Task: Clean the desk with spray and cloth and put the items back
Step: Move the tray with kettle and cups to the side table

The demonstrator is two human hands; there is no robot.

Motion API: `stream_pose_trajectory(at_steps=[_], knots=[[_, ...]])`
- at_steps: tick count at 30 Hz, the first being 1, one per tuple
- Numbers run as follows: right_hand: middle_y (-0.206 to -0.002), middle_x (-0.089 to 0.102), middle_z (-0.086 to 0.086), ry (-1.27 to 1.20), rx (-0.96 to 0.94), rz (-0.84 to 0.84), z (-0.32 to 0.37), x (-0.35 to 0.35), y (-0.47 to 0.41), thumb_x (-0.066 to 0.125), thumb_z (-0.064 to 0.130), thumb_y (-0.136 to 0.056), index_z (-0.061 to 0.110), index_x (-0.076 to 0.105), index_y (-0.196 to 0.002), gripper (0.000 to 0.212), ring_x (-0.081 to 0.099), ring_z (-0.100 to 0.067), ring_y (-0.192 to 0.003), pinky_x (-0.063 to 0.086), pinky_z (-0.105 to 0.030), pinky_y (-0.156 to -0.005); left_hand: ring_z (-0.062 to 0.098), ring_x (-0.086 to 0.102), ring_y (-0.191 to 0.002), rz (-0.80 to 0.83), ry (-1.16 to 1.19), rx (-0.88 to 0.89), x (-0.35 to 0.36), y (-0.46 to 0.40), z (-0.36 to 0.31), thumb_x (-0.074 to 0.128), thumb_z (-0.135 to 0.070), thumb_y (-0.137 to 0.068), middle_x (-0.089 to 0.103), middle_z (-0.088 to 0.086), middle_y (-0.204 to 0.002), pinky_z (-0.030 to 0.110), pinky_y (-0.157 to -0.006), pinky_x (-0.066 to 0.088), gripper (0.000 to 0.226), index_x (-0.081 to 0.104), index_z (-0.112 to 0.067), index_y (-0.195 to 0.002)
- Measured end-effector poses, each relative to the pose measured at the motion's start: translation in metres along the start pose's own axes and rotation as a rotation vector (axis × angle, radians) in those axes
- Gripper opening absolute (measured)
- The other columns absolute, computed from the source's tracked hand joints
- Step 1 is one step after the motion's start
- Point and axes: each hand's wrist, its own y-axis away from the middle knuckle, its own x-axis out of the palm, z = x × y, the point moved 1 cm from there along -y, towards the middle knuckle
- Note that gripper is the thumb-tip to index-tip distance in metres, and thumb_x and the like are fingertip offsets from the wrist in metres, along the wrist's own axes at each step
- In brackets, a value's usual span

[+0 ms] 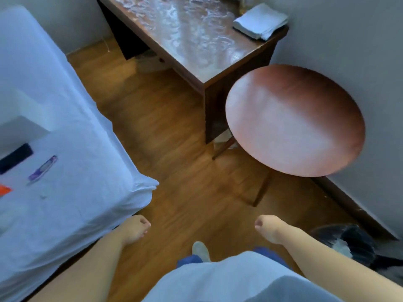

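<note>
The dark wooden desk stands at the top centre, its top shiny with wet streaks. A folded white cloth lies on the desk's far right corner by the wall. My left hand hangs low beside the bed corner, fingers curled, holding nothing. My right hand hangs low over the floor, fingers curled, also holding nothing. Both hands are far from the desk. On the bed at the left lie a black flat item, a purple packet and an orange item. I see no spray bottle.
A white-sheeted bed fills the left side. A round wooden stool stands right of the desk against the wall. Wooden floor runs between bed and desk. A dark bin with a bag sits at the lower right.
</note>
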Motion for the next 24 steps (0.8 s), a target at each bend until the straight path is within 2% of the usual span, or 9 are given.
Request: stream_pose_trajectory(at_steps=[1, 3, 6, 12, 16, 18, 21, 24], knots=[[-0.129, 0.059, -0.006, 0.029, -0.025, 0.011, 0.018, -0.008, -0.007, 0.042, 0.026, -0.099, 0.013, 0.057, -0.125, 0.033, 0.055, -0.021, -0.118, 0.041, -0.026, -0.096, 0.027, 0.054, -0.078, -0.008, 0.011, 0.0, -0.013, -0.001, 0.004, 0.049, -0.016, -0.09, 0.055, 0.01, -0.082, 0.032, -0.077, 0.046, 0.018, 0.052, -0.014, -0.072], [-0.131, 0.058, -0.007, 0.082, -0.086, 0.028, 0.053, -0.027, -0.019, 0.039, 0.024, -0.102, 0.01, 0.054, -0.129, 0.035, 0.054, -0.021, -0.12, 0.04, -0.026, -0.097, 0.02, 0.042, -0.077, -0.023, 0.024, 0.003, -0.036, -0.008, 0.011, 0.046, -0.011, -0.091, 0.047, 0.009, -0.081, 0.031, -0.072, 0.035, 0.025, 0.042, -0.017, -0.068], [-0.131, 0.058, -0.006, 0.106, -0.128, 0.024, 0.098, -0.059, -0.047, 0.041, 0.026, -0.101, 0.012, 0.054, -0.13, 0.034, 0.054, -0.021, -0.12, 0.041, -0.028, -0.098, 0.02, 0.048, -0.077, -0.046, 0.071, -0.028, -0.065, -0.024, 0.016, 0.047, -0.014, -0.098, 0.053, 0.008, -0.082, 0.029, -0.073, 0.038, 0.025, 0.046, -0.016, -0.072], [-0.131, 0.057, -0.006, 0.145, -0.171, 0.02, 0.183, -0.143, -0.123, 0.042, 0.026, -0.101, 0.012, 0.053, -0.131, 0.034, 0.053, -0.022, -0.12, 0.042, -0.029, -0.101, 0.021, 0.058, -0.078, -0.144, 0.143, -0.048, -0.143, -0.075, 0.003, 0.051, -0.012, -0.096, 0.061, 0.004, -0.078, 0.03, -0.075, 0.045, 0.027, 0.057, -0.016, -0.07], [-0.124, 0.061, -0.003, 0.076, -0.213, -0.075, 0.243, -0.222, -0.178, 0.043, 0.027, -0.1, 0.017, 0.057, -0.126, 0.031, 0.057, -0.019, -0.114, 0.045, -0.029, -0.099, 0.018, 0.063, -0.086, -0.223, 0.295, -0.099, -0.219, -0.116, -0.031, 0.048, -0.018, -0.102, 0.066, 0.011, -0.1, 0.021, -0.067, 0.043, 0.019, 0.063, -0.006, -0.098], [-0.123, 0.062, -0.001, 0.032, -0.267, -0.118, 0.276, -0.266, -0.196, 0.043, 0.027, -0.1, 0.019, 0.058, -0.125, 0.03, 0.058, -0.018, -0.113, 0.046, -0.028, -0.097, 0.02, 0.065, -0.09, -0.262, 0.37, -0.104, -0.259, -0.138, -0.052, 0.049, -0.019, -0.102, 0.066, 0.011, -0.104, 0.022, -0.069, 0.045, 0.018, 0.062, -0.008, -0.097], [-0.122, 0.061, 0.004, -0.086, -0.359, -0.184, 0.328, -0.333, -0.213, 0.042, 0.028, -0.101, 0.023, 0.057, -0.125, 0.028, 0.057, -0.014, -0.113, 0.045, -0.025, -0.096, 0.017, 0.062, -0.092, -0.308, 0.406, -0.115, -0.32, -0.164, -0.086, 0.046, -0.023, -0.103, 0.063, 0.009, -0.109, 0.027, -0.083, 0.041, 0.018, 0.06, -0.011, -0.1], [-0.119, 0.062, 0.008, -0.192, -0.46, -0.307, 0.379, -0.394, -0.226, 0.044, 0.028, -0.101, 0.025, 0.058, -0.123, 0.026, 0.058, -0.01, -0.111, 0.047, -0.023, -0.094, 0.014, 0.06, -0.079, -0.334, 0.477, -0.067, -0.379, -0.188, -0.12, 0.048, -0.019, -0.103, 0.064, 0.012, -0.105, 0.024, -0.077, 0.042, 0.018, 0.058, -0.011, -0.091]])
